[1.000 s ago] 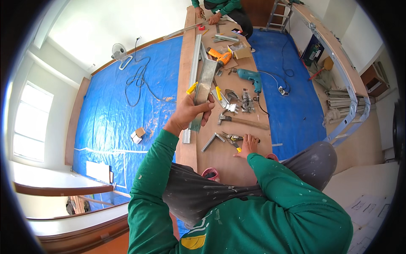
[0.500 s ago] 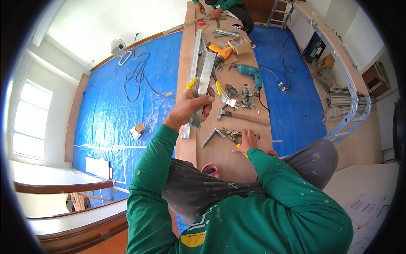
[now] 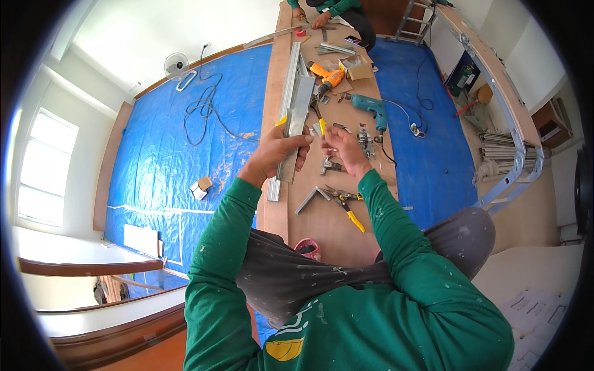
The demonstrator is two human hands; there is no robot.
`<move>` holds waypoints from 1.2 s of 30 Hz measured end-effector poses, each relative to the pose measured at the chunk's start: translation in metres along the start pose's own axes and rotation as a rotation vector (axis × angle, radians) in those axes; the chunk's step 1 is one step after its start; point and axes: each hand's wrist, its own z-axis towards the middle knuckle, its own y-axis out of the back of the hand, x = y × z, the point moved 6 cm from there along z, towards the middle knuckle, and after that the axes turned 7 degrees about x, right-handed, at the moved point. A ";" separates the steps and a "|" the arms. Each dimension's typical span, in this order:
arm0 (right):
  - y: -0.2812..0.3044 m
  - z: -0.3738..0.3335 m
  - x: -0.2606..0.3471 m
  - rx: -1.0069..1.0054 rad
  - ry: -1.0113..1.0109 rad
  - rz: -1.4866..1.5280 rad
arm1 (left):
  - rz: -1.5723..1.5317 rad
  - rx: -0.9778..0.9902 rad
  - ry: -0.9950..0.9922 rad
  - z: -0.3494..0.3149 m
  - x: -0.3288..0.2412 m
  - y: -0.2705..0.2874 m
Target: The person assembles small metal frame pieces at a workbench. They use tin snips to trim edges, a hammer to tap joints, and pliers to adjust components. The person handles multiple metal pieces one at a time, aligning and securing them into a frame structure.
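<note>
Blue tarp (image 3: 167,142) over the floor, white walls (image 3: 154,31), bright window (image 3: 46,164) at left, stepladder (image 3: 411,21) beyond

The scene is seen from one head-worn fisheye camera, aimed steeply down, close above the worktop (image 3: 322,229) running toward twelve o'clock.

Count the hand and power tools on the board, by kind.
Power drills: 2, one orange, one teal
Hammers: 1
Snips with yellow handles: 1
Total: 4

Left hand (image 3: 276,154) grips metal channel (image 3: 296,119); right hand (image 3: 343,148) raised beside.
</note>
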 end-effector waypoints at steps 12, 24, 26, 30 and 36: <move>-0.067 -0.009 0.150 0.428 0.161 0.776 | 0.206 0.337 0.098 0.005 0.036 -0.036; -0.088 -0.006 0.168 0.556 0.271 0.597 | 0.260 0.264 0.134 0.007 0.030 -0.036; -0.085 -0.004 0.170 0.552 0.258 0.613 | 0.269 0.249 0.115 0.007 0.026 -0.036; -0.082 -0.004 0.172 0.463 0.292 0.554 | 0.234 0.204 0.060 0.010 0.033 -0.032; -0.033 0.009 0.151 0.068 0.250 0.517 | 0.408 0.134 0.035 0.023 0.041 -0.023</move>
